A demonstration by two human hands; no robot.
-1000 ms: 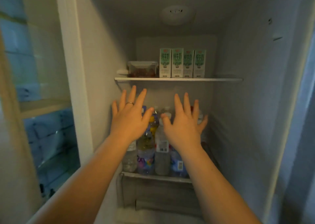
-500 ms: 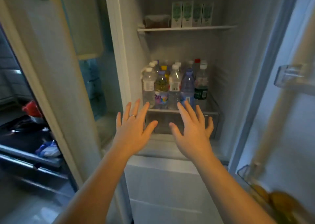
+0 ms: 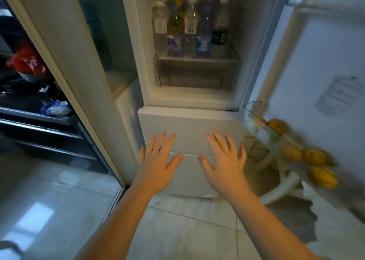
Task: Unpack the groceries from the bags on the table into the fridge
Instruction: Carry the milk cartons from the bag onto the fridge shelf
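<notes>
Beyond both hands, bottles (image 3: 189,26) stand on a fridge shelf (image 3: 197,59) above a drawer (image 3: 195,74). Right of the right hand (image 3: 224,164), fruit (image 3: 314,157) sits in the door bin (image 3: 256,119).

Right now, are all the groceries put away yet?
Done: plastic drink bottles stand on a shelf in the white fridge, yellow fruit sits in its open door. In hand: nothing, the left hand and right hand are open and empty. Left: maybe more, a red plastic bag lies outside, on the left.
</notes>
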